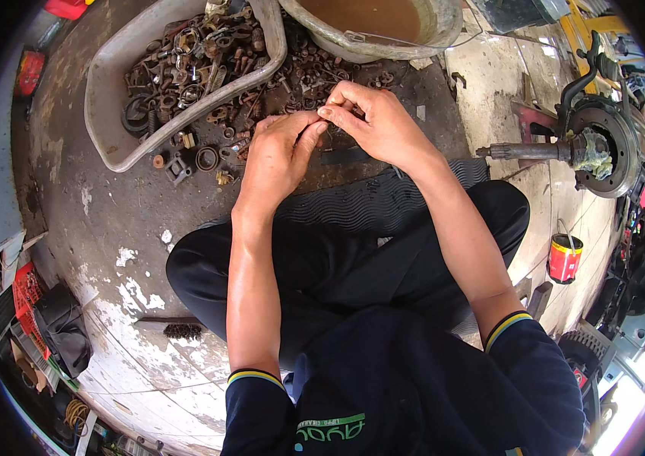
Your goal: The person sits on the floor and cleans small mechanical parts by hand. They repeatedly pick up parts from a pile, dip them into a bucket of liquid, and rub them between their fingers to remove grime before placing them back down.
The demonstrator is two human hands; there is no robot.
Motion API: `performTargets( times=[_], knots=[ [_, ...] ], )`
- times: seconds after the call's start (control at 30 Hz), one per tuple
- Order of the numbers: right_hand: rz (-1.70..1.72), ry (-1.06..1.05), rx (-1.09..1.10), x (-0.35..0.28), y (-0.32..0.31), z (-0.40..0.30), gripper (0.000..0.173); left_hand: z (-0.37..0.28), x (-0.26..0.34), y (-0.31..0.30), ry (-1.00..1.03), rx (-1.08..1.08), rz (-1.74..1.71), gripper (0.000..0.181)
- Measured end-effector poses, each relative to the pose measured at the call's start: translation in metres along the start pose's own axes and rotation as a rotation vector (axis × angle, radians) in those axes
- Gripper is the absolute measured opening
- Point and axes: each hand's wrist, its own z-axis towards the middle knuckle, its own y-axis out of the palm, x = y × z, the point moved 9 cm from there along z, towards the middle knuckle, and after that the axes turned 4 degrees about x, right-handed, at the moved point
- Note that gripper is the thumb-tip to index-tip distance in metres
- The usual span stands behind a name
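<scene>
My left hand (278, 149) and my right hand (372, 121) meet fingertip to fingertip above the floor. Between them they pinch a small part (321, 118), almost wholly hidden by the fingers and too small to identify. Below and beyond my hands lie loose rusty bolts, nuts and fittings (305, 85). Left of them, a worn grey plastic tub (100, 108) with a cut-down side holds a heap of rusty hardware (208, 51), including springs, rings and clamps. A metal ring (207, 159) and a square metal bracket (178, 169) rest near my left hand.
A bucket of brown liquid (376, 17) stands beyond my hands. To the right are a greased hub assembly with a shaft (601, 151) and a red paint can (564, 259). A wire brush (168, 326) lies at left, and a wavy black mat (351, 205) is by my legs.
</scene>
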Motion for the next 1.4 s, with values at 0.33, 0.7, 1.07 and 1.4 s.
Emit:
performTargets(
  times=[0.33, 0.7, 1.07, 1.4],
  knots=[
    [0.347, 0.428, 0.147, 0.033, -0.015, 0.0, 0.025, -0.001, -0.007, 0.0, -0.173, 0.051, -0.109, 0.017],
    [0.391, 0.11, 0.023, 0.002, -0.018, 0.003, 0.027, -0.005, -0.006, -0.002, -0.203, 0.187, -0.3, 0.016],
    [0.351, 0.008, -0.006, -0.011, -0.017, 0.003, 0.035, -0.006, -0.006, -0.005, -0.224, 0.266, -0.355, 0.015],
    [0.237, -0.089, -0.038, -0.021, -0.009, 0.001, 0.032, -0.011, -0.022, 0.016, -0.391, 0.18, -0.752, 0.014]
  ],
)
